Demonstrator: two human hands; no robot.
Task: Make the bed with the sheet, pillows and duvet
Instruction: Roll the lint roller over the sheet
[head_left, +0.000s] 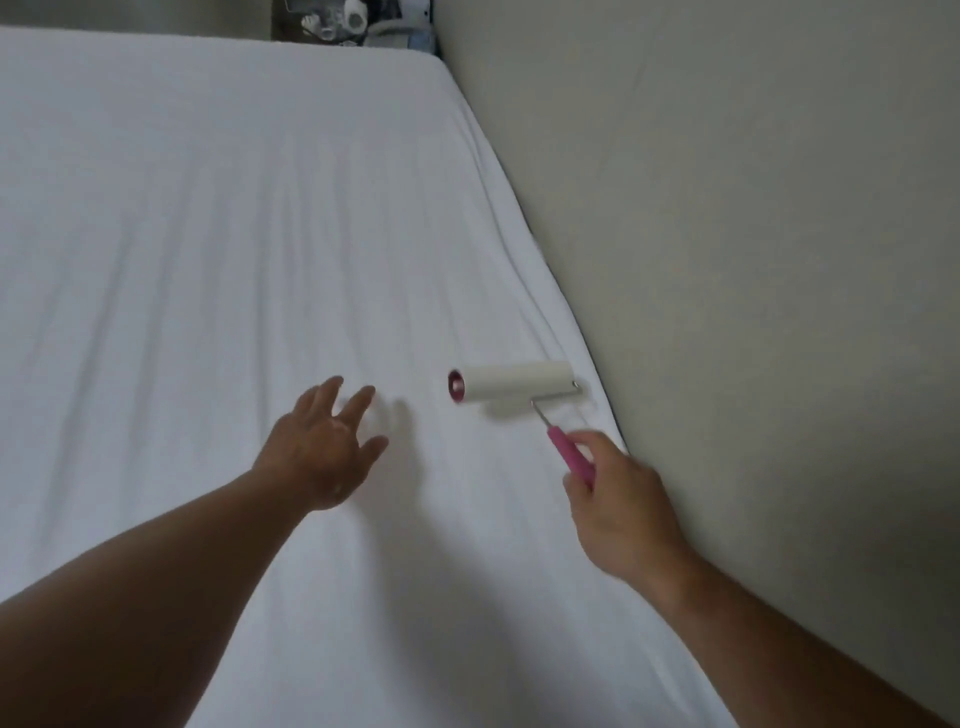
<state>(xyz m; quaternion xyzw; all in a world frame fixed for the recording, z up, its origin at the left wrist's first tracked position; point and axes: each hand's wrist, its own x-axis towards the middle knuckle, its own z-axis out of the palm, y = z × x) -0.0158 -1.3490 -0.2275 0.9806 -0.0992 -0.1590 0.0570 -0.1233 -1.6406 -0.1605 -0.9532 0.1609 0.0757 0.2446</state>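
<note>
A person's right hand (618, 499) grips a pink-handled lint roller (511, 382) resting on the fitted white sheet (208, 234) beside the wall (753, 208), left hand (322, 447) spread empty just above it, apparently cleaning before pillows and duvet, neither visible.

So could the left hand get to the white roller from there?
Probably yes. The left hand is open just beside the lint roller, with only bare sheet between them; the right hand holds just its pink handle.

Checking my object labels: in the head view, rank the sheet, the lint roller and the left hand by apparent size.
1. sheet
2. left hand and lint roller: about alike, hand nearer the camera, so unranked.
</note>
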